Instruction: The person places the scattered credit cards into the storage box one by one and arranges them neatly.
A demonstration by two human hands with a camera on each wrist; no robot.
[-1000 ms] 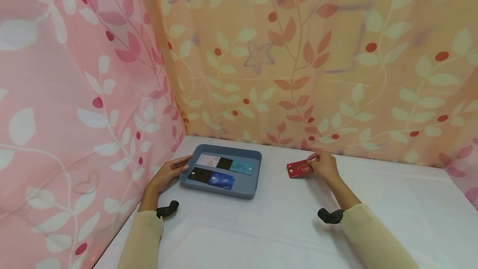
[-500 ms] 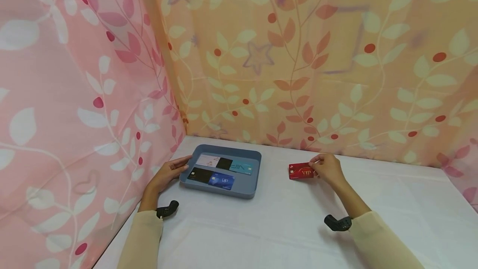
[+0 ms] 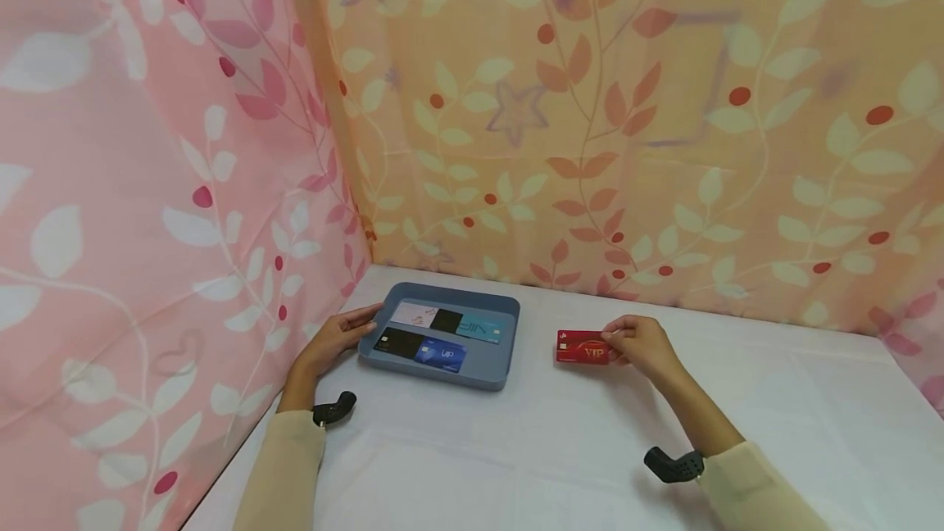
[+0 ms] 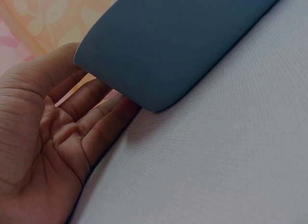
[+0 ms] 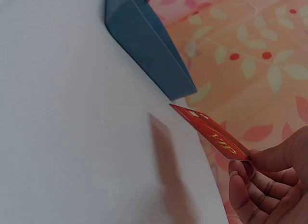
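Observation:
In the head view my right hand [image 3: 645, 348] pinches a red VIP card [image 3: 582, 347] by its right end. The right wrist view shows this card [image 5: 209, 131] raised off the table and tilted, its shadow below. Left of it stands a shallow blue-grey tray [image 3: 507, 367]. Inside lie a pale patterned card [image 3: 413, 315], a teal card [image 3: 479, 328], a blue VIP card [image 3: 441, 355] and black cards, one of them at the lower left [image 3: 398, 343]. My left hand [image 3: 329, 344] rests against the tray's left side, thumb at the rim and fingers extended along the outer wall.
A white cloth covers the table [image 3: 472, 457]. Behind it hangs an orange leaf-patterned curtain [image 3: 664, 211], and a pink curtain [image 3: 133, 269] closes off the left side close to my left forearm. Black wrist devices sit on my left wrist [image 3: 335, 409] and right wrist [image 3: 673, 465].
The red card first shifts slightly right, then comes left and toward me in my right hand, now facing the camera more squarely. The left hand stays at the tray; the head view shifts slightly.

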